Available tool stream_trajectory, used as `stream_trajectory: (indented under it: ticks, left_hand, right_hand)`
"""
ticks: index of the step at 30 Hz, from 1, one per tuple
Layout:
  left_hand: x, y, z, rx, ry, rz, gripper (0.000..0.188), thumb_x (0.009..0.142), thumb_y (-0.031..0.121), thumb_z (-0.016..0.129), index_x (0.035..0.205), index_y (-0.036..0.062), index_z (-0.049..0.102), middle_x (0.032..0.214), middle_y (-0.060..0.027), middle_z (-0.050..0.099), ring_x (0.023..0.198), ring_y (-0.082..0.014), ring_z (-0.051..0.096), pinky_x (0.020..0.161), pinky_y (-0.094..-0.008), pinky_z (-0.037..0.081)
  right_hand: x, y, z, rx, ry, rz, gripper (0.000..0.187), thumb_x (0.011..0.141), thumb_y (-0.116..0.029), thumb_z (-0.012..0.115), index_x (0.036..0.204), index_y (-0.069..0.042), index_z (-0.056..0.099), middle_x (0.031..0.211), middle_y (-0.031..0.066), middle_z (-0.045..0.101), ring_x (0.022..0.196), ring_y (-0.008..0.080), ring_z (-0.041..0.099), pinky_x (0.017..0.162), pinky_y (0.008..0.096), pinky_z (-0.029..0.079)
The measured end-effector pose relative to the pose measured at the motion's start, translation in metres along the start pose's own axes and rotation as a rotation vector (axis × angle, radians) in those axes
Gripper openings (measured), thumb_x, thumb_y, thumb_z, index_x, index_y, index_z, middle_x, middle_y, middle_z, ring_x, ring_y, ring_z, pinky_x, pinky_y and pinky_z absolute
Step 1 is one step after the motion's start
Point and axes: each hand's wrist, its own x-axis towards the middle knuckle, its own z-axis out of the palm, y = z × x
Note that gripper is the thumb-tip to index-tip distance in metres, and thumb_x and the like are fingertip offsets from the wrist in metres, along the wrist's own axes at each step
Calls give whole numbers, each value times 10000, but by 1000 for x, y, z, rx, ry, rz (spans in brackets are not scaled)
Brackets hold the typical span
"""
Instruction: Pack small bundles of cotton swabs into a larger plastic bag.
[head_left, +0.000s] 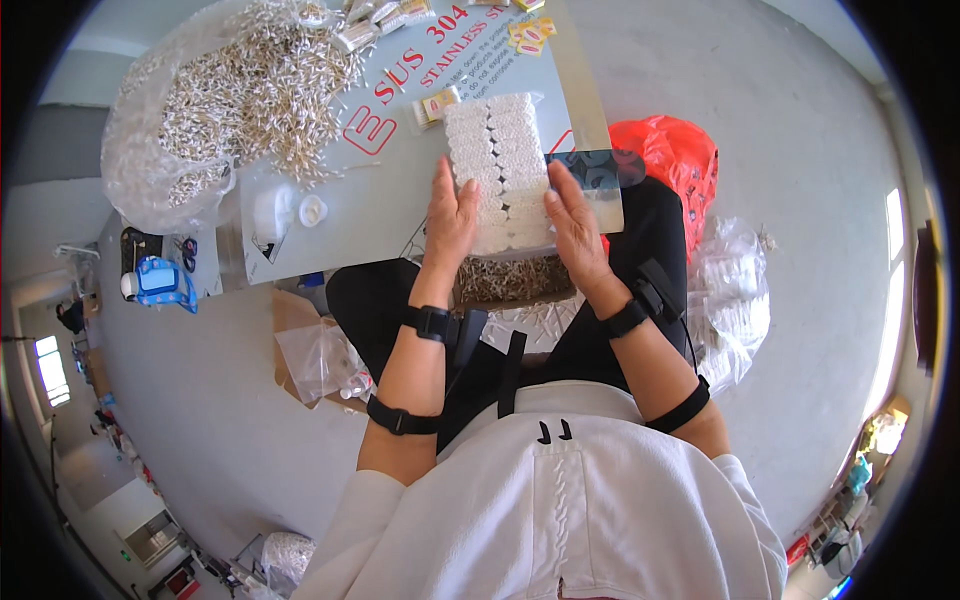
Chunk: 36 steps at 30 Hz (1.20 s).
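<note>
A white block of stacked cotton swab packs (520,150), wrapped in clear film, rests at the table's near edge. The rows of cotton tips face up, with a line of dark gaps down the middle. My left hand (453,220) presses its left side, thumb against the edge. On the opposite side my right hand (577,225) holds it with the fingers straight along the film. Just beyond the block lies a small pack of cotton swabs (435,106) with a yellow label. Below the block, between my knees, sits a box of loose cotton swabs (512,280).
Loose swabs (250,90) spill from a big clear bag at the table's left. A small white round container (313,210) stands near the front edge. Yellow labels (530,36) and more packs (380,22) lie at the back. A red bag (672,165) is on the right.
</note>
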Motion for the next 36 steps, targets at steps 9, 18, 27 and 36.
stream_trajectory:
  ticks: [9, 18, 27, 36]
  left_hand:
    - [-9, 27, 8, 999, -91, 422, 722, 966, 456, 525, 1541, 80, 302, 1619, -138, 240, 1506, -294, 198, 1183, -581, 160]
    - [-4, 30, 0, 1022, -130, 388, 691, 981, 451, 508, 1525, 66, 328, 1616, -129, 256, 1504, -288, 208, 1183, -575, 167]
    - [35, 30, 6, 1009, -32, 406, 669, 1005, 463, 443, 1517, 46, 338, 1607, -149, 273, 1501, -292, 217, 1179, -587, 163]
    - [44, 15, -3, 798, -5, 362, 706, 1027, 437, 423, 1556, 18, 215, 1630, -170, 199, 1509, -308, 191, 1202, -507, 157]
  right_hand:
    - [29, -23, 3, -1159, -199, -452, 616, 957, -272, 524, 1513, -75, 345, 1606, 104, 283, 1498, 268, 224, 1195, 533, 132]
    - [29, -27, 8, -1225, -243, -372, 635, 967, -297, 504, 1520, -45, 321, 1616, 102, 265, 1506, 260, 209, 1199, 544, 106]
    - [69, -26, 13, -1218, -146, -428, 591, 968, -271, 483, 1504, -52, 364, 1606, 101, 291, 1499, 258, 229, 1211, 525, 103]
    - [80, -17, 7, -907, -104, -344, 635, 975, -258, 495, 1536, -41, 292, 1608, 139, 271, 1502, 299, 215, 1214, 498, 124]
